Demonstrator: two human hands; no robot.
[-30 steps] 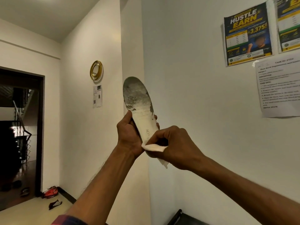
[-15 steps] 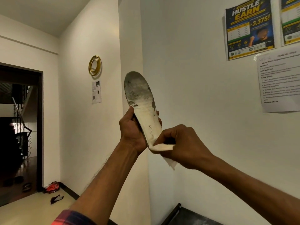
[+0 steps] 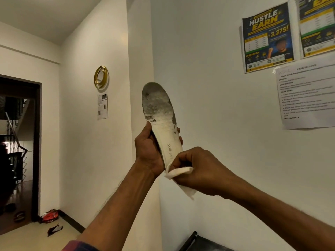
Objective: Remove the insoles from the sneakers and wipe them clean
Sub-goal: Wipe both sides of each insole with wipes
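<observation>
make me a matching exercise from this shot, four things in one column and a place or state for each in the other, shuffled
Things
1. insole
2. white cloth
3. gold ring
4. Hustle Earn poster

Place or state
A. on the left wall, above a small paper sheet
B. pinched in the right hand
C. high on the wall at right
D. held upright in the left hand, toe end grey with dirt

Pairs: 1-D, 2-B, 3-A, 4-C

One insole (image 3: 159, 113), one white cloth (image 3: 178, 173), two hands: left hand (image 3: 148, 153), right hand (image 3: 203, 171). On the walls: two posters (image 3: 267, 37), one printed sheet (image 3: 306, 95), one gold ring (image 3: 101, 77), one small notice (image 3: 102, 106)
</observation>
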